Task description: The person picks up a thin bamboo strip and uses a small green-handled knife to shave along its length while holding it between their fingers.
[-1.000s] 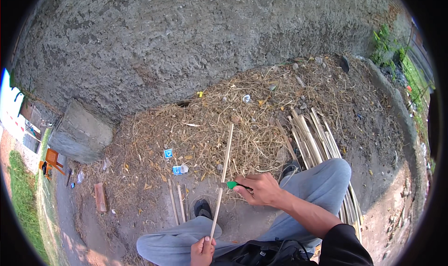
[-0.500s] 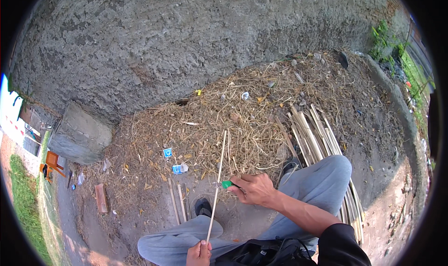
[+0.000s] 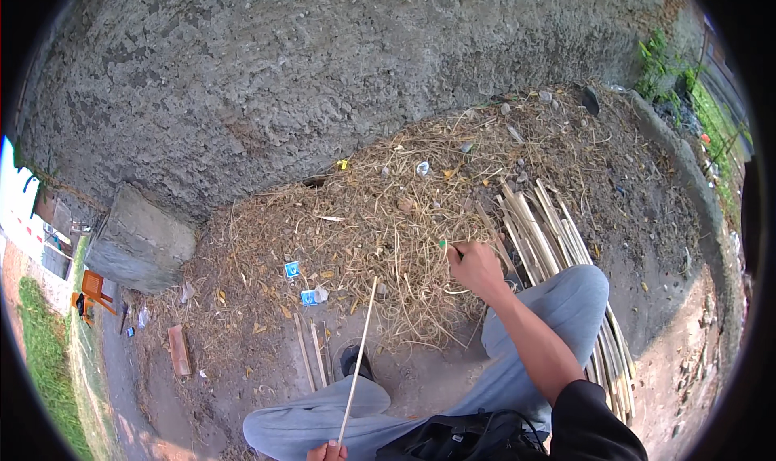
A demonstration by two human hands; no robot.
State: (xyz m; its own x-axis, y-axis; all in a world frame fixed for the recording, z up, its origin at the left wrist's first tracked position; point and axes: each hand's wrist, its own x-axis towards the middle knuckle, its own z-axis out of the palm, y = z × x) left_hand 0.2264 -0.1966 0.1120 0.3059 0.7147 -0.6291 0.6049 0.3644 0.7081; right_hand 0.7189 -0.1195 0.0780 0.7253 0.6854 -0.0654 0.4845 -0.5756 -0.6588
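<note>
Near the lower edge, my left hand (image 3: 327, 451) is closed on one end of a thin, pale wooden strip (image 3: 358, 360). The strip slants up and away over my left leg, its far end free above the ground. Farther right and forward, my right hand (image 3: 477, 269) is closed round a small green tool (image 3: 442, 244), mostly hidden by the fingers. What kind of tool it is I cannot make out. It is apart from the strip, over a litter of curled shavings (image 3: 404, 299).
A bundle of long wooden slats (image 3: 558, 243) lies beside my right knee. A few short strips (image 3: 311, 352) lie by my left foot. Blue packets (image 3: 314, 297), a brick (image 3: 179, 350) and a concrete block (image 3: 145, 239) stand or lie leftward. A rough wall (image 3: 323, 73) rises ahead.
My right hand has moved forward and right with the green tool, away from the strip. My left hand has drawn the strip down toward me and slightly left.
</note>
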